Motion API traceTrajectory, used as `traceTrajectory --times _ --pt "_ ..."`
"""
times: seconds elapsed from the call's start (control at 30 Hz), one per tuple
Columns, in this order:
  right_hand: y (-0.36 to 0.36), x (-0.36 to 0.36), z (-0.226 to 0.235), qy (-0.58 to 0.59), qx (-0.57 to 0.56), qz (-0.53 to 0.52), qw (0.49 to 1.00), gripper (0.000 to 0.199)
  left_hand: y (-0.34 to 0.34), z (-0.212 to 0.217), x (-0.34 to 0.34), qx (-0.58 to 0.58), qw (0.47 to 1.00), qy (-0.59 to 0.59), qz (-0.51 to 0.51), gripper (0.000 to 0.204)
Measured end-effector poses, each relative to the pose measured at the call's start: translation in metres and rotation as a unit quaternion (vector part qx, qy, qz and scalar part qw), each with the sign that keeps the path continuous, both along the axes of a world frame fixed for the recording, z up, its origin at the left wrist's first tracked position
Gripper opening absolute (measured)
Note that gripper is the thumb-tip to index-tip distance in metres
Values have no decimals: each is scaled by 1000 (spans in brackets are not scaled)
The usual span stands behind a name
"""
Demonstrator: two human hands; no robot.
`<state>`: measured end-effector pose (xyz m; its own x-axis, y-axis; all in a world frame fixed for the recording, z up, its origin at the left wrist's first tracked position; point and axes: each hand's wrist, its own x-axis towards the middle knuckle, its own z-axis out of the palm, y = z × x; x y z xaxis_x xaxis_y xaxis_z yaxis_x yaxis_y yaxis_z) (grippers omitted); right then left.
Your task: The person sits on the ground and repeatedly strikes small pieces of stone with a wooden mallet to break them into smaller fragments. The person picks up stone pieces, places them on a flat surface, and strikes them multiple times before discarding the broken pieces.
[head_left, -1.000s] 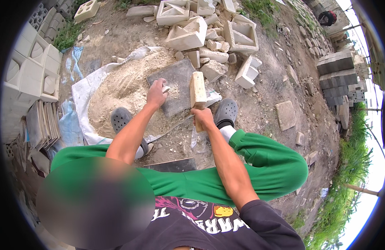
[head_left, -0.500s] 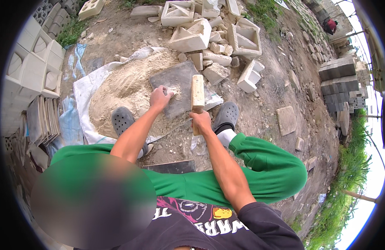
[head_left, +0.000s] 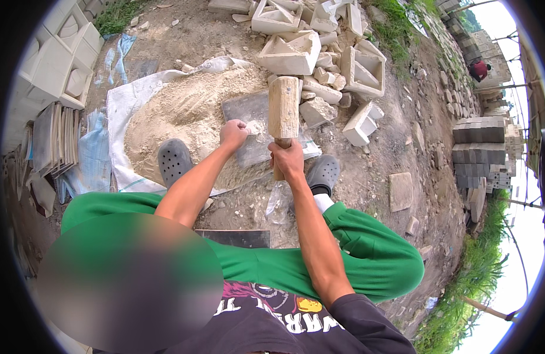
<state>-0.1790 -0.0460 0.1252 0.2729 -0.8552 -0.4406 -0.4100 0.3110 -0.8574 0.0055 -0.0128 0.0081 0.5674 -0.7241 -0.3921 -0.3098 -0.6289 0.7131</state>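
Note:
My right hand (head_left: 287, 158) is wrapped round the handle of a wooden mallet (head_left: 283, 106). The mallet's thick block head is raised above the right side of a dark flat slab (head_left: 244, 154). Over the slab's middle, my left hand (head_left: 233, 134) is closed, its fingers curled in. Pale crumbled bits (head_left: 255, 127) lie right by its fingertips; what the fingers pinch, if anything, is hidden. The slab rests partly on a heap of pale sandy powder (head_left: 172, 112), which is spread over a white woven sack (head_left: 120, 109).
Broken pale blocks (head_left: 289, 52) and rubble pile up beyond the slab. My grey clogs (head_left: 174, 160) flank the work spot. Thin boards (head_left: 57, 138) and white blocks (head_left: 77, 65) stand at left; grey block stacks (head_left: 478, 138) at right. A person (head_left: 478, 69) is far off.
My right hand has lifted the mallet, so its head looks larger and nearer. The left hand stays over the slab, its fingers curled in more. The whole view has shifted slightly.

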Motion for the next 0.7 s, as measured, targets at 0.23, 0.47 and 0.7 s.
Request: traceTrajectory --times 0.23,0.47,0.7 --pt "0 9 -35 86 -66 43 993 22 1 6 -1 1 997 55 48 21" --pt "-12 -1 -34 94 58 47 993 19 4 7 -1 27 996 53 63 19" --pt "-17 21 -17 16 -175 19 984 18 6 0 1 31 992 95 75 18"
